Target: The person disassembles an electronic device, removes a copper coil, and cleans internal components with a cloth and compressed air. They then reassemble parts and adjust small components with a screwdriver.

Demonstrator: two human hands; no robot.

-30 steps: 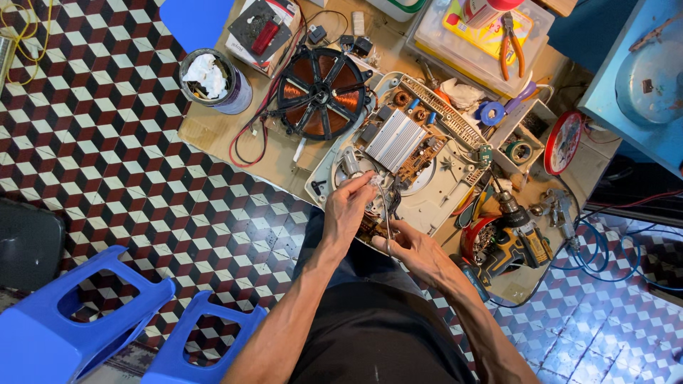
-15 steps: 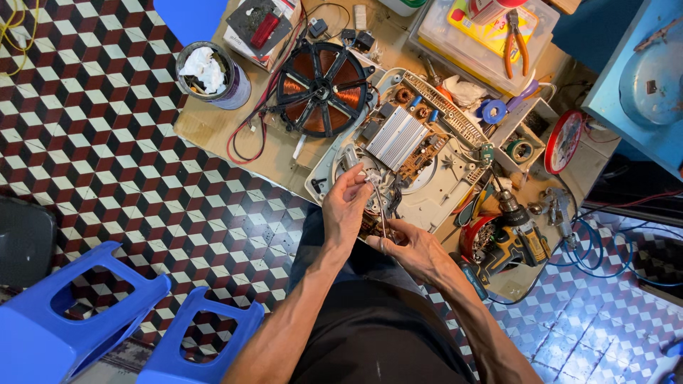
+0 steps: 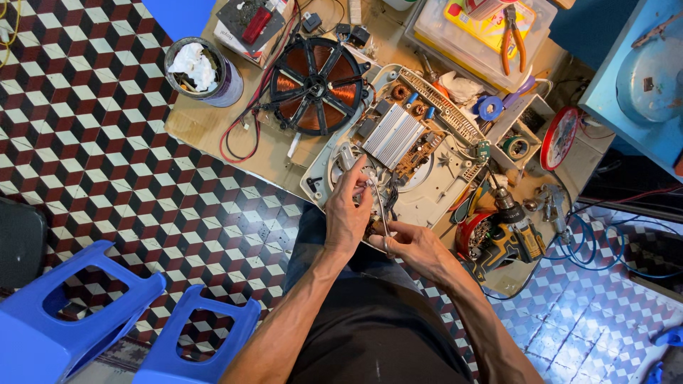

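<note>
An opened white appliance base (image 3: 434,206) lies on a low wooden table, with a silver heat sink (image 3: 392,135) and a brown circuit board inside. My left hand (image 3: 346,212) rests on its near corner, fingers pinching thin wires (image 3: 379,206) beside the round fan opening. My right hand (image 3: 411,245) sits just right of it at the near rim, fingers closed on the lower end of the same wires. A round copper coil (image 3: 315,85) in a black frame lies detached to the left of the base.
A tin with white rag (image 3: 201,71) stands at the table's left end. A cordless drill (image 3: 514,227), red tin (image 3: 478,235), orange pliers (image 3: 512,35) on a clear box and tape rolls crowd the right. Blue plastic stools (image 3: 107,320) stand at lower left on the tiled floor.
The view has drawn closer and shifted slightly. Both hands stay at the near corner of the base; my right hand has moved up closer to the left, onto the wires.
</note>
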